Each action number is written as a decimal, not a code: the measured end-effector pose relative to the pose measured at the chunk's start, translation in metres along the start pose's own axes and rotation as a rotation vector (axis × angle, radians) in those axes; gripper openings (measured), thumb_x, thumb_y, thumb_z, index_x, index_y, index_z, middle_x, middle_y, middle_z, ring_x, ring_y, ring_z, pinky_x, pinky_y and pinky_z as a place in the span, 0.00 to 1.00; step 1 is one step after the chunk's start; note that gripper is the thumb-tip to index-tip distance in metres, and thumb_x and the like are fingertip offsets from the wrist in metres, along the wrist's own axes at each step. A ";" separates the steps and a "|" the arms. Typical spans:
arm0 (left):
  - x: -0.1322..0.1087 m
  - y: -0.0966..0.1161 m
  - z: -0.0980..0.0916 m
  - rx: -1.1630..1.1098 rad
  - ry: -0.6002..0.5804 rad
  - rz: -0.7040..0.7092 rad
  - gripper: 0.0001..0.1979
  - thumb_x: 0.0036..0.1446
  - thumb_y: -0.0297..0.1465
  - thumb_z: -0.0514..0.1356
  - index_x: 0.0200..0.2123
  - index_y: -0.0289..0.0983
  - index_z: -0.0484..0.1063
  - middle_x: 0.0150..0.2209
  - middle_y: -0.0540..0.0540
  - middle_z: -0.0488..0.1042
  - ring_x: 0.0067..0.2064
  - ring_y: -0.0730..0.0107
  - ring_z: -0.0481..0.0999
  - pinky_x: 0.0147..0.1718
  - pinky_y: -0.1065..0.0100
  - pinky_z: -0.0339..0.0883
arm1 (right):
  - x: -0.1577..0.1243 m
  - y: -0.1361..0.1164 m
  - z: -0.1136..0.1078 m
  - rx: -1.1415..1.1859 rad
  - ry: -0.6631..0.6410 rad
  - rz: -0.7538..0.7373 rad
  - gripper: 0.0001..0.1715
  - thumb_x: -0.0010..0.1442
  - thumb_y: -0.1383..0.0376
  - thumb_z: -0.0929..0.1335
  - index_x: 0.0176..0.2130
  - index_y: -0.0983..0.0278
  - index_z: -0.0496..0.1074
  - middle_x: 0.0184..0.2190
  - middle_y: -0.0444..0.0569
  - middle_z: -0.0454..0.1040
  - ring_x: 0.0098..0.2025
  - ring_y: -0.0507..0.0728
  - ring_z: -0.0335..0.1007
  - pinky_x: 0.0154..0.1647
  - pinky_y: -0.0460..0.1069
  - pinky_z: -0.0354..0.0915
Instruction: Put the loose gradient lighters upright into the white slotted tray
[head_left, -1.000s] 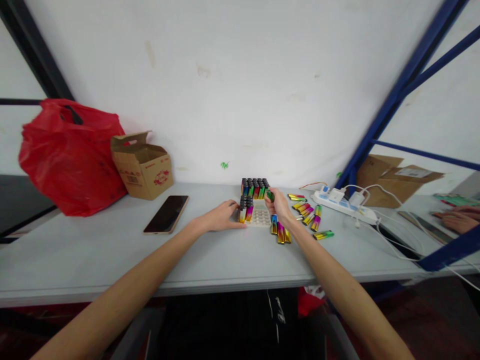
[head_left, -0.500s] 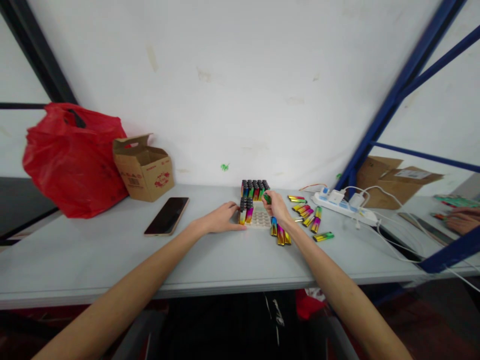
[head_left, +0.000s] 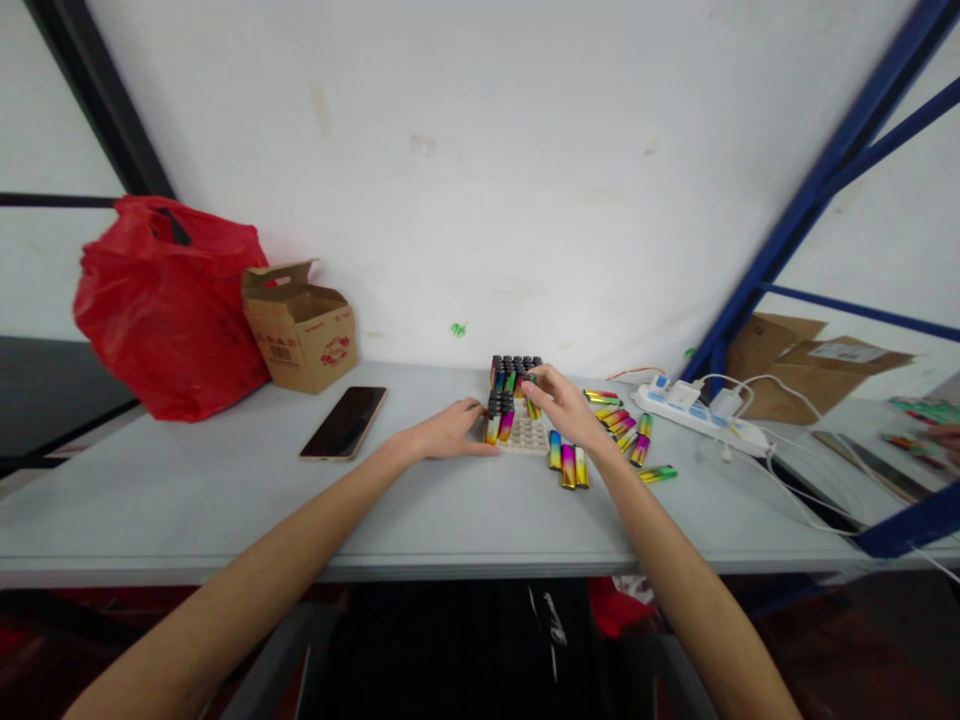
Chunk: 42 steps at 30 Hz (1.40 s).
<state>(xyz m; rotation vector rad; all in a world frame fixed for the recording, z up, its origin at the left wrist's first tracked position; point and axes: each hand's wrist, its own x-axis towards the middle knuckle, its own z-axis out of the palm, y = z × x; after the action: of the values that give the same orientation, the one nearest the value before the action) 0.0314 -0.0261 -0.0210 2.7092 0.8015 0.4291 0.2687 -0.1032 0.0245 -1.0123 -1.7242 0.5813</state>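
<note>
Head view: on the grey table [head_left: 187, 500] the white tray [head_left: 529, 438] has its far rows stood full of lighters [head_left: 514, 372], its near slots bare, and loose lighters [head_left: 568, 466] lie just right of it. At the tray's left edge the left hand [head_left: 450, 432] rests with fingers loosely apart, holding nothing. The right hand [head_left: 564, 406] bunches its fingertips at one lighter [head_left: 532, 404] by the filled rows, and I cannot tell whether they grip it.

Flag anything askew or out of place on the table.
Loose lighters lie flat at mixed angles right of the tray, while those in it stand upright. Nothing looks spilled or damaged.
</note>
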 end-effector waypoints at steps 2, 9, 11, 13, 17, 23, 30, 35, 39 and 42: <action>0.000 0.000 0.000 0.002 -0.006 -0.007 0.39 0.57 0.57 0.64 0.59 0.33 0.69 0.60 0.32 0.72 0.60 0.44 0.72 0.62 0.54 0.65 | -0.001 -0.006 -0.001 -0.095 0.003 -0.072 0.22 0.64 0.44 0.71 0.42 0.60 0.74 0.36 0.47 0.74 0.38 0.56 0.71 0.42 0.50 0.67; 0.000 -0.002 0.001 -0.016 0.003 -0.005 0.39 0.57 0.58 0.64 0.59 0.33 0.69 0.60 0.32 0.72 0.60 0.43 0.72 0.60 0.52 0.66 | -0.005 -0.005 0.001 -0.209 -0.176 -0.058 0.18 0.64 0.48 0.72 0.42 0.59 0.74 0.24 0.41 0.73 0.26 0.54 0.67 0.31 0.48 0.62; 0.000 -0.002 0.001 -0.019 0.006 0.001 0.39 0.57 0.58 0.64 0.58 0.34 0.70 0.59 0.32 0.72 0.59 0.43 0.72 0.59 0.52 0.67 | -0.005 -0.002 0.002 -0.209 -0.217 -0.048 0.18 0.64 0.49 0.72 0.42 0.59 0.73 0.24 0.41 0.75 0.26 0.54 0.69 0.31 0.48 0.63; 0.000 -0.002 0.001 -0.019 0.003 0.000 0.38 0.57 0.58 0.64 0.58 0.35 0.71 0.59 0.32 0.73 0.59 0.43 0.72 0.60 0.52 0.67 | -0.005 0.001 0.003 -0.205 -0.237 -0.044 0.18 0.62 0.49 0.74 0.41 0.59 0.73 0.25 0.41 0.76 0.26 0.54 0.71 0.31 0.48 0.64; 0.001 -0.001 0.001 -0.012 -0.022 -0.016 0.39 0.57 0.59 0.63 0.59 0.34 0.69 0.60 0.32 0.72 0.61 0.44 0.71 0.62 0.54 0.64 | -0.004 0.003 0.004 -0.168 -0.240 -0.049 0.20 0.59 0.49 0.76 0.35 0.59 0.72 0.26 0.44 0.76 0.28 0.55 0.71 0.31 0.48 0.65; 0.001 -0.001 0.001 -0.028 -0.010 -0.004 0.39 0.57 0.59 0.64 0.59 0.34 0.70 0.59 0.33 0.72 0.60 0.44 0.71 0.61 0.53 0.65 | -0.005 -0.002 0.005 -0.145 -0.288 -0.018 0.23 0.57 0.46 0.77 0.32 0.60 0.71 0.24 0.44 0.77 0.27 0.55 0.72 0.29 0.47 0.65; 0.001 -0.001 0.000 -0.018 -0.023 -0.021 0.38 0.57 0.58 0.64 0.57 0.33 0.71 0.60 0.32 0.72 0.61 0.43 0.71 0.61 0.54 0.65 | -0.005 0.001 0.001 -0.148 -0.385 0.048 0.26 0.61 0.42 0.73 0.31 0.61 0.73 0.24 0.46 0.79 0.26 0.55 0.74 0.29 0.47 0.64; 0.001 -0.004 0.001 -0.029 0.007 0.010 0.40 0.56 0.60 0.64 0.58 0.35 0.70 0.60 0.33 0.72 0.61 0.42 0.72 0.61 0.52 0.66 | -0.004 0.017 0.007 -0.525 -0.335 0.007 0.31 0.62 0.41 0.72 0.26 0.63 0.72 0.22 0.45 0.76 0.23 0.52 0.67 0.28 0.46 0.55; 0.001 -0.004 0.001 -0.025 -0.001 0.001 0.41 0.57 0.61 0.63 0.60 0.34 0.70 0.60 0.33 0.72 0.61 0.43 0.72 0.62 0.52 0.65 | 0.001 0.023 -0.007 -0.682 -0.231 0.028 0.35 0.71 0.41 0.63 0.26 0.63 0.73 0.21 0.44 0.74 0.24 0.52 0.66 0.30 0.47 0.54; 0.001 -0.002 0.000 -0.020 0.008 0.003 0.42 0.56 0.61 0.62 0.61 0.34 0.69 0.61 0.32 0.72 0.62 0.42 0.71 0.63 0.52 0.65 | 0.008 0.036 -0.040 -0.804 0.000 0.101 0.34 0.77 0.48 0.56 0.34 0.63 0.77 0.28 0.50 0.79 0.32 0.56 0.73 0.38 0.48 0.61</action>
<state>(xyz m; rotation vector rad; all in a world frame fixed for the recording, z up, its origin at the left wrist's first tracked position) 0.0309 -0.0235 -0.0215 2.6923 0.7912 0.4459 0.3176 -0.0798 0.0159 -1.6510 -1.9494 -0.0885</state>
